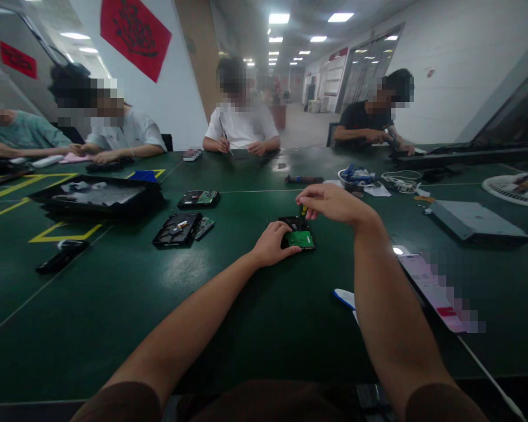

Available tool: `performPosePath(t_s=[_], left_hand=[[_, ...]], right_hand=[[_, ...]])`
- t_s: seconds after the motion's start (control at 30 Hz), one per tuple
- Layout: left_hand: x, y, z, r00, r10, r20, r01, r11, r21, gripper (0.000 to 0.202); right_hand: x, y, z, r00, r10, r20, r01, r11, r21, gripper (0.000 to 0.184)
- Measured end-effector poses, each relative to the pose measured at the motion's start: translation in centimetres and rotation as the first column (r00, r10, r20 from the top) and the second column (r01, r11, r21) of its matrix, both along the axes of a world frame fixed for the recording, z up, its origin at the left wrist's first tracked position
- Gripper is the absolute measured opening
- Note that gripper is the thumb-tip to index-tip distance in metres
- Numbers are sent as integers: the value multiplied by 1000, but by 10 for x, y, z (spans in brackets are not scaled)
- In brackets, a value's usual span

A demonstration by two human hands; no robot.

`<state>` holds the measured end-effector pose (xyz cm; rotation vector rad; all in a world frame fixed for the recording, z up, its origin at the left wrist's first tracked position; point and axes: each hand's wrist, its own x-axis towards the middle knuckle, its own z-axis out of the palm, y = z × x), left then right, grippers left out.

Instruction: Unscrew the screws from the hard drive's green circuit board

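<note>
A hard drive (307, 240) with a green circuit board facing up lies on the dark green table in front of me. My left hand (273, 242) grips its left side, thumb along the near edge and fingers over the far left corner. Above the drive, my right hand (328, 203) is closed around a small screwdriver (303, 212) with a yellow and dark handle. The screwdriver stands nearly upright, its lower end down at the drive; the exact contact point is too small to make out.
Left of my hands are an opened drive (176, 229), a loose circuit board (204, 228) and another hard drive (199, 198). Beyond them stands a black tray (97, 196). To the right lie a phone (435, 290) and a grey metal box (477, 221). Several people sit across the table.
</note>
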<state>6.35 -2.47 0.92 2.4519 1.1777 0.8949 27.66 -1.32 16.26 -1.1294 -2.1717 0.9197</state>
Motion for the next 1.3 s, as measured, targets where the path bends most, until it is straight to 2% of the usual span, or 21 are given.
performPosePath(t_s=[0.23, 0.5, 0.57, 0.7, 0.77, 1.1, 1.3], left_hand=[[-1, -2, 3, 1000, -20, 10, 20, 1000, 3, 59], [-1, -2, 2, 1000, -10, 10, 10, 1000, -19, 60], [-1, -2, 3, 1000, -13, 9, 13, 1000, -22, 59], [-1, -3, 5, 1000, -13, 14, 13, 1000, -27, 58], [-1, -3, 5, 1000, -12, 12, 13, 1000, -29, 59], [-1, -1, 2, 1000, -14, -4, 14, 1000, -23, 61], [-2, -2, 3, 1000, -14, -6, 13, 1000, -14, 60]], right_hand=[[2, 1, 2, 988, -109, 114, 89, 982, 167, 21], [1, -2, 2, 1000, -13, 13, 13, 1000, 24, 27], [2, -1, 2, 1000, -12, 15, 12, 1000, 24, 27], [3, 1, 2, 989, -114, 92, 99, 982, 161, 21], [3, 1, 2, 984, -145, 105, 124, 975, 187, 18], [2, 3, -1, 999, -35, -14, 35, 999, 8, 22], [3, 2, 1, 987, -136, 86, 119, 977, 178, 17]])
